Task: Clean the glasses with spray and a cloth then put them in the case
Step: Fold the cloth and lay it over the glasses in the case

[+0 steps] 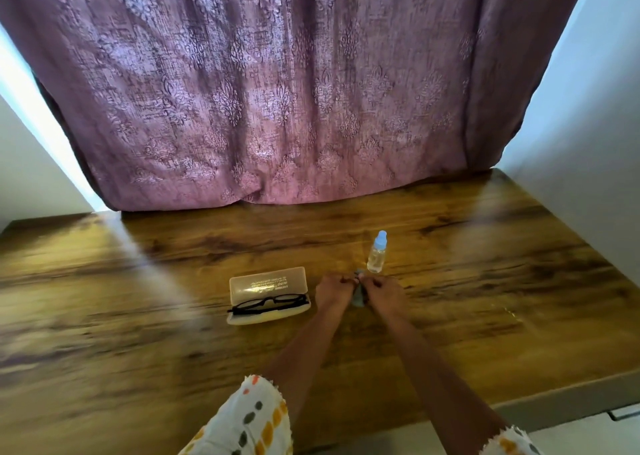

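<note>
Black-framed glasses (270, 304) lie in the lower half of an open translucent case (268, 283), left of my hands. A small grey cloth (358, 298) hangs between my two hands, pinched at its top edge. My left hand (333, 290) and my right hand (379, 290) are side by side, both shut on the cloth just above the table. A small clear spray bottle (376, 253) with a light blue cap stands upright just beyond my right hand.
The wooden table (485, 264) runs wide on both sides. A purple patterned curtain (277, 108) hangs down onto its far edge. White walls flank both sides. The table's front edge is near my right forearm.
</note>
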